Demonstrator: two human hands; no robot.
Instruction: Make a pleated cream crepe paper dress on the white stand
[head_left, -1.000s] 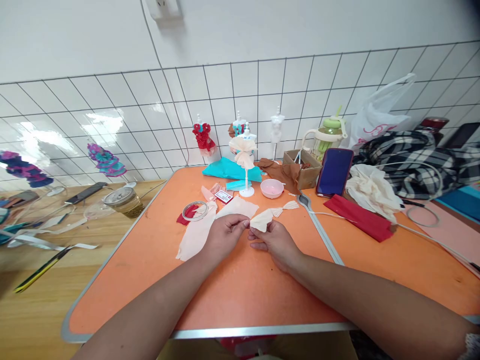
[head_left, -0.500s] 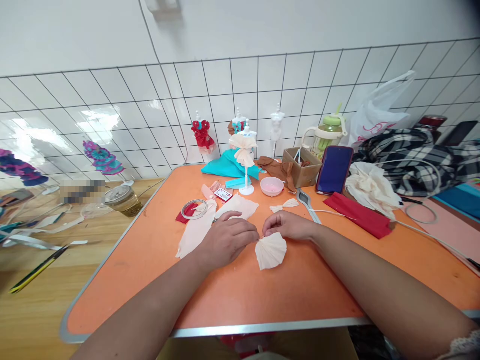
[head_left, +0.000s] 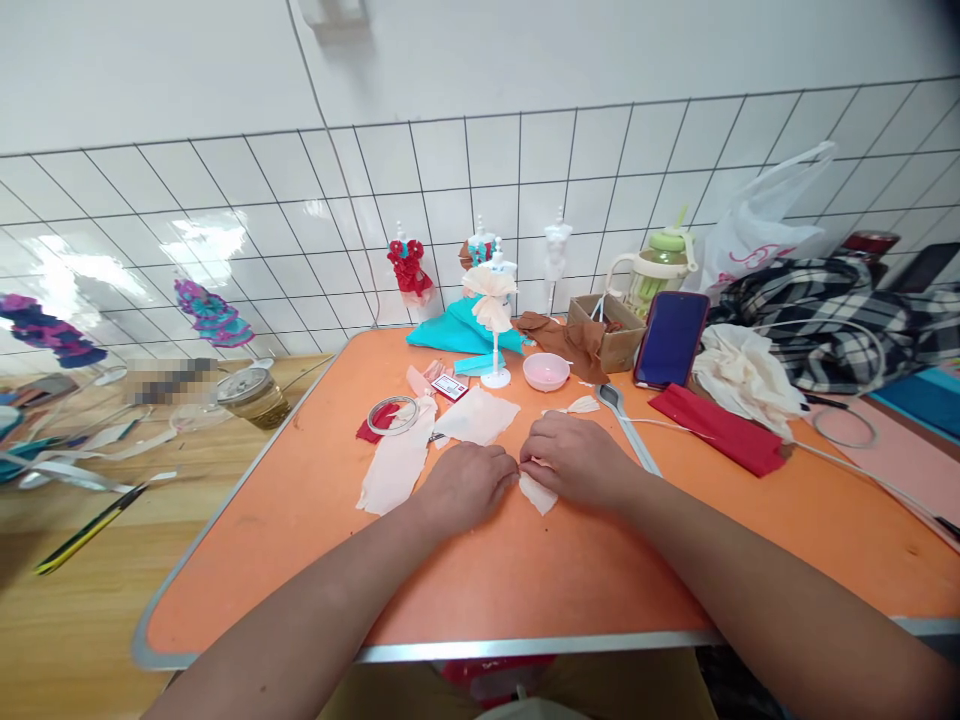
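A small pleated piece of cream crepe paper (head_left: 538, 496) lies low over the orange table, mostly covered by my right hand (head_left: 574, 458). My right fingers are closed on its gathered end. From the left, my left hand (head_left: 471, 485) meets it with bent fingers pinched at the same end; the fingertips of both hands nearly touch. Flat cream crepe paper strips (head_left: 394, 470) lie beside my left hand, with another cream sheet (head_left: 480, 415) behind it. Beyond my right hand rests a cream paper bow (head_left: 583, 404), partly hidden.
A white mini dress form (head_left: 495, 345) wearing cream paper stands behind my hands. Near it are a pink bowl (head_left: 547, 372), a wire ring (head_left: 392, 428) and a small labelled box (head_left: 451, 387). To the right are a phone (head_left: 671, 340), folded red paper (head_left: 716, 430) and grey-handled scissors (head_left: 611, 398).
My right hand has turned over and moved onto the cream paper fan, which was spread open below the fingers and now shows only a small part. My left hand has shifted slightly downward.
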